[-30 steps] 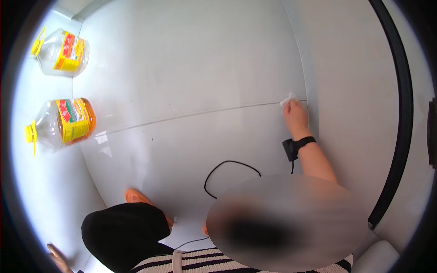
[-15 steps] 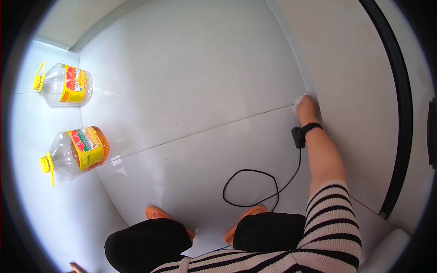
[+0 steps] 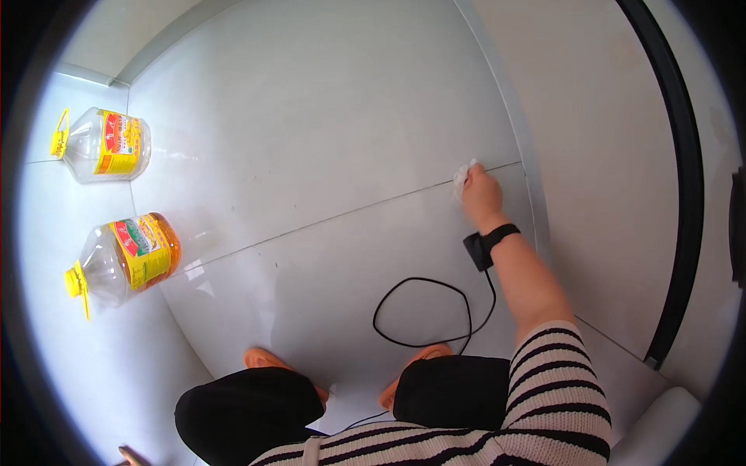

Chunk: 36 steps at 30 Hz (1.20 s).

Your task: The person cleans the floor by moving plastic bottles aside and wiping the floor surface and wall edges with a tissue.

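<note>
At far left sits a clear plastic bottle with a yellow cap and handle [image 3: 144,146]; below it is a similar clear bottle holding amber liquid [image 3: 159,256]. At the lower-left edge only some fingers of the left hand [image 3: 130,457] show, so its state cannot be told. Further right, a thin black cable loop [image 3: 416,278] lies on the pale grey tiled floor [image 3: 334,140]. Next comes a crumpled white tissue [image 3: 459,180], at the fingertips of the right hand [image 3: 483,199], whose closed fingers pinch it beside the dark tile seam [image 3: 365,206].
</note>
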Available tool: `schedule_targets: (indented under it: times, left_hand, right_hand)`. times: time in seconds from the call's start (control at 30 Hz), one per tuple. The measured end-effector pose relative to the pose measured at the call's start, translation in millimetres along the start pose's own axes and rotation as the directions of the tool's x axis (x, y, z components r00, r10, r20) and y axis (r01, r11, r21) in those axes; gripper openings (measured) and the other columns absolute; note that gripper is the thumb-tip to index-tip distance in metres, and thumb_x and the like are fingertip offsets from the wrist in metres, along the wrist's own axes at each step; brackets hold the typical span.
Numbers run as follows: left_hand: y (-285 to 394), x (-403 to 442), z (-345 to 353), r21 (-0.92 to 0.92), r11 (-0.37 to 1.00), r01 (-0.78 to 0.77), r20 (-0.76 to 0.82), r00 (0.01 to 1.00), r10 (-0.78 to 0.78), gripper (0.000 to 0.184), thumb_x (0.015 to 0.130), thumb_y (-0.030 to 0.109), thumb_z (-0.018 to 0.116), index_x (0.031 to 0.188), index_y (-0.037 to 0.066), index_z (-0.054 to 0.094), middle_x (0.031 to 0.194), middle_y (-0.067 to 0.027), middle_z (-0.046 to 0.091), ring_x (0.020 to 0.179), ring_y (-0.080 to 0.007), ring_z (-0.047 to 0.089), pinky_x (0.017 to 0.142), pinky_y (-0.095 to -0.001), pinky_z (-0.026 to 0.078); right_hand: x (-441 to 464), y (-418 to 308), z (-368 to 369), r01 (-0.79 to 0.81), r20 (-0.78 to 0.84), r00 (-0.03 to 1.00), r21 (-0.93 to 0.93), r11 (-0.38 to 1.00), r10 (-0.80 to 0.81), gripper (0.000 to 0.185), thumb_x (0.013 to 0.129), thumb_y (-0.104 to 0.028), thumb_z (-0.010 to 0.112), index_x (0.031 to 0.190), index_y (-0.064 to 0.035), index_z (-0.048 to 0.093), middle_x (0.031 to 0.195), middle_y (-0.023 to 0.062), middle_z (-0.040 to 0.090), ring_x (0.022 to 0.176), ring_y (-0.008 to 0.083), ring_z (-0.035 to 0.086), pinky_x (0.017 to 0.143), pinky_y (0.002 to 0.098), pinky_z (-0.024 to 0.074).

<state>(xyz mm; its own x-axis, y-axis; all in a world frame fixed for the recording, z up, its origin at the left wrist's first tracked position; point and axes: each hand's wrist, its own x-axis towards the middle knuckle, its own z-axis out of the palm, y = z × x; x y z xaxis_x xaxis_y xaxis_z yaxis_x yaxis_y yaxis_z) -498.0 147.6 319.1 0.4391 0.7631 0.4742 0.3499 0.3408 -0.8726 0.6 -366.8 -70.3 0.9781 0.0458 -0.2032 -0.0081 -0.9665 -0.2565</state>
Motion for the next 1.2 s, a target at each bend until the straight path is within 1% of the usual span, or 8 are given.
schedule_targets:
  times: [0.17,0.27,0.4,0.53,0.6,0.87,1.07,1.2]
  left_hand:
    - [-2,1,-4,-0.029,1.000,-0.008,-0.023,1.000,0.007,0.085,0.081,0.066,0.035,0.124,-0.008,0.033,0.123,-0.0285,0.037,0.110,-0.0335,0.045,0.089,-0.0514,0.035]
    - [2,3,-3,-0.081,0.997,-0.018,-0.031,0.999,0.016,0.084,0.082,0.066,0.036,0.122,-0.008,0.034,0.121,-0.0283,0.038,0.109,-0.0334,0.045,0.088,-0.0509,0.035]
    - [2,6,-2,-0.128,0.991,-0.029,-0.044,0.999,0.023,0.083,0.082,0.065,0.036,0.121,-0.008,0.035,0.119,-0.0280,0.039,0.107,-0.0333,0.046,0.087,-0.0502,0.036]
    - [7,8,2,-0.169,0.985,-0.042,-0.044,0.998,0.035,0.081,0.082,0.064,0.037,0.119,-0.008,0.037,0.117,-0.0278,0.040,0.105,-0.0331,0.047,0.086,-0.0495,0.037]
    - [10,6,3,-0.208,0.977,-0.048,-0.042,0.998,0.041,0.080,0.082,0.064,0.037,0.118,-0.008,0.038,0.116,-0.0277,0.041,0.104,-0.0331,0.047,0.085,-0.0492,0.037]
    - [11,0,6,-0.262,0.963,-0.057,-0.054,0.998,0.045,0.077,0.083,0.062,0.038,0.115,-0.008,0.041,0.112,-0.0272,0.043,0.100,-0.0328,0.049,0.083,-0.0478,0.038]
    - [8,-1,10,-0.313,0.948,-0.055,-0.043,0.998,0.043,0.075,0.083,0.061,0.039,0.112,-0.008,0.043,0.109,-0.0268,0.045,0.097,-0.0326,0.050,0.082,-0.0468,0.039]
    - [6,-2,7,-0.323,0.945,-0.058,-0.041,0.998,0.048,0.074,0.083,0.061,0.039,0.110,-0.008,0.044,0.107,-0.0265,0.046,0.096,-0.0325,0.051,0.081,-0.0461,0.040]
  right_hand:
    - [29,38,-3,-0.082,-0.024,0.996,0.203,0.976,0.089,0.012,0.080,-0.016,0.051,0.083,-0.0045,0.055,0.081,0.0198,0.061,0.077,0.0403,0.057,0.068,0.0473,0.0457]
    - [11,1,5,0.045,0.094,0.994,0.069,0.997,-0.051,0.011,0.079,-0.015,0.052,0.083,-0.0055,0.055,0.079,0.0187,0.061,0.077,0.0398,0.057,0.068,0.0477,0.0450]
    - [25,16,0,-0.032,0.101,0.994,0.025,0.999,0.029,0.010,0.077,-0.015,0.054,0.081,-0.0064,0.054,0.079,0.0177,0.061,0.078,0.0393,0.057,0.068,0.0478,0.0452]
    - [11,-4,3,-0.005,0.016,1.000,0.167,0.986,0.002,0.010,0.078,-0.016,0.051,0.082,-0.0072,0.054,0.079,0.0176,0.062,0.078,0.0391,0.058,0.067,0.0480,0.0454]
    - [0,-40,14,0.148,0.167,0.977,-0.064,0.987,-0.135,0.012,0.079,-0.016,0.049,0.085,-0.0076,0.056,0.079,0.0175,0.062,0.079,0.0378,0.059,0.068,0.0474,0.0462]
    - [16,-17,-8,0.076,0.187,0.980,-0.013,0.997,-0.072,0.012,0.080,-0.015,0.049,0.085,-0.0049,0.054,0.082,0.0183,0.062,0.081,0.0388,0.058,0.071,0.0473,0.0463]
    - [-16,-78,12,0.276,0.290,0.918,0.016,0.961,-0.269,0.012,0.080,-0.014,0.048,0.087,-0.0062,0.054,0.083,0.0198,0.062,0.083,0.0389,0.058,0.073,0.0477,0.0462]
    - [23,17,-3,0.124,0.198,0.975,-0.088,0.988,-0.105,0.013,0.080,-0.016,0.050,0.088,-0.0073,0.056,0.085,0.0180,0.062,0.084,0.0374,0.058,0.074,0.0466,0.0462]
